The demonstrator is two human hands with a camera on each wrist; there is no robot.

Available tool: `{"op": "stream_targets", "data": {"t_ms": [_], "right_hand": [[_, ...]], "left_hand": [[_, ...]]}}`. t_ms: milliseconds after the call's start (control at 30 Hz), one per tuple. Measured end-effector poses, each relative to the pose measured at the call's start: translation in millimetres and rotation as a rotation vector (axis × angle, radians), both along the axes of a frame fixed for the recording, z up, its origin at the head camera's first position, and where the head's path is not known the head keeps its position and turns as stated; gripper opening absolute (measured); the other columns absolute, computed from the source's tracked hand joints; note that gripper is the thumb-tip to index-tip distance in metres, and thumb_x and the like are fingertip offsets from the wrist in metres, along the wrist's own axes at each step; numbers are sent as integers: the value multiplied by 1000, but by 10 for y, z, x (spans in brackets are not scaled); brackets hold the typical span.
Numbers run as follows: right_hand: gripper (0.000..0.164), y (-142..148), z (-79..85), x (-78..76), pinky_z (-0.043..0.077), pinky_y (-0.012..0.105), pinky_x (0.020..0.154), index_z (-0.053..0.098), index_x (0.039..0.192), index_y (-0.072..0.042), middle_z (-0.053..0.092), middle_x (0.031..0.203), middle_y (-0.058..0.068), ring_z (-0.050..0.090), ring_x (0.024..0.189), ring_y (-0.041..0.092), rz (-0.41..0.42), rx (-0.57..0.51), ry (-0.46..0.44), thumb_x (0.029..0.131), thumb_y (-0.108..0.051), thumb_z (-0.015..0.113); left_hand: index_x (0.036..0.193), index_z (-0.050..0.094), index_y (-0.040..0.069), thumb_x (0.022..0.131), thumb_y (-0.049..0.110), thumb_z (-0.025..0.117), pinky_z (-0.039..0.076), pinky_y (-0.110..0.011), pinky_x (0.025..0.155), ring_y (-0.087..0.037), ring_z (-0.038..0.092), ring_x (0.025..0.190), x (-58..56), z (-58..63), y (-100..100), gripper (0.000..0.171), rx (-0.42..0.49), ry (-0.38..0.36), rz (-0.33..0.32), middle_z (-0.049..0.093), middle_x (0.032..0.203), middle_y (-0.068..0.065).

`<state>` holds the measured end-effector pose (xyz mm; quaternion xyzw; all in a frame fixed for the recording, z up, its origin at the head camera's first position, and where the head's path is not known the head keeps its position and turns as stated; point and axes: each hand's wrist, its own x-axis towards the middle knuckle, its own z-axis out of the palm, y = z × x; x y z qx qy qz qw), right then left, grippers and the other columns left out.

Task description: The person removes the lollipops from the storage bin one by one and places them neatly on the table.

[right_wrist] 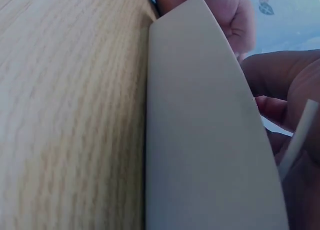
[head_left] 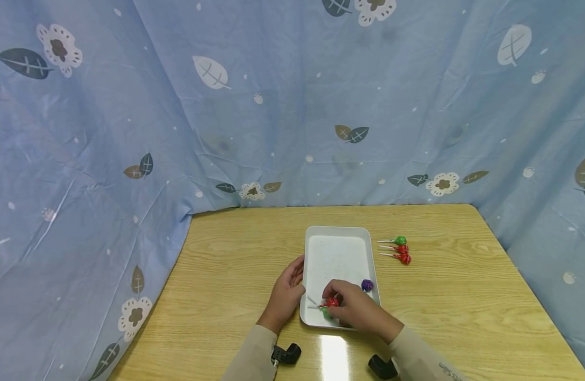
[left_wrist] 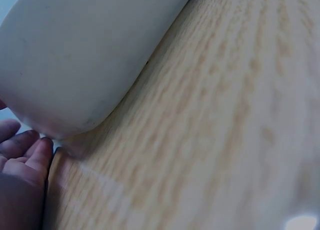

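Note:
A white tray (head_left: 337,259) lies on the table, its outer wall (right_wrist: 200,125) filling the middle of the right wrist view. Inside its near end, my right hand (head_left: 356,307) pinches a red-wrapped lollipop (head_left: 332,302), whose stick points left. Under those fingers a green lollipop (head_left: 326,313) shows, partly covered. A purple lollipop (head_left: 367,285) sits by the tray's right wall, and a dark brown one (head_left: 344,323) is mostly hidden below the hand. My left hand (head_left: 286,292) rests along the tray's left side, fingers loosely extended against the wall.
To the right of the tray, a green lollipop (head_left: 400,241) and two red lollipops, the nearer one (head_left: 405,259) included, lie in a column with sticks pointing left. A blue patterned curtain (head_left: 292,106) hangs round the back and sides of the wooden table (head_left: 235,254).

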<state>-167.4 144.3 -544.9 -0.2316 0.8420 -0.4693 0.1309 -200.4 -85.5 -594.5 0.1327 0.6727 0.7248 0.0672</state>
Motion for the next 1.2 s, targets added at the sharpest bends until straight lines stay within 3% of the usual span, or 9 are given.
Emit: {"op": "stream_targets", "data": {"t_ms": [267, 567, 833, 1000, 1200], "right_hand": [[10, 63, 22, -15, 55, 30, 72, 71, 108, -13, 67, 101, -6, 62, 84, 13, -96, -17, 34, 102, -15, 78], [13, 158, 48, -28, 54, 27, 69, 73, 106, -14, 65, 99, -5, 59, 80, 12, -150, -67, 95, 99, -7, 81], [21, 237, 72, -30, 56, 27, 72, 73, 111, -12, 67, 106, -2, 62, 84, 15, -204, -87, 81, 96, 2, 79], [22, 290, 72, -25, 56, 27, 72, 72, 116, -5, 70, 109, 1, 63, 86, 16, -224, -110, 71, 97, 3, 79], [23, 359, 76, -23, 56, 27, 70, 72, 116, -8, 68, 106, 1, 62, 85, 18, -268, -105, 52, 96, 3, 79]], "left_hand": [[167, 34, -4, 88, -17, 43, 35, -37, 124, -32, 41, 154, -6, -23, 2, 81, -15, 12, 3, 40, 169, -21], [167, 34, -4, 88, -17, 43, 35, -34, 123, -33, 40, 155, 1, -29, 6, 81, -21, 17, 8, 39, 169, -21], [168, 33, -2, 89, -17, 43, 35, -34, 124, -31, 39, 155, -2, -33, 11, 81, -29, 11, 9, 39, 170, -20], [168, 35, 0, 89, -15, 43, 36, -32, 122, -30, 40, 154, 7, -17, 16, 81, -25, 4, 17, 40, 169, -18], [168, 36, 1, 89, -15, 43, 38, -29, 121, -30, 41, 154, 14, -12, 13, 81, -20, 4, 16, 40, 169, -18]]}}
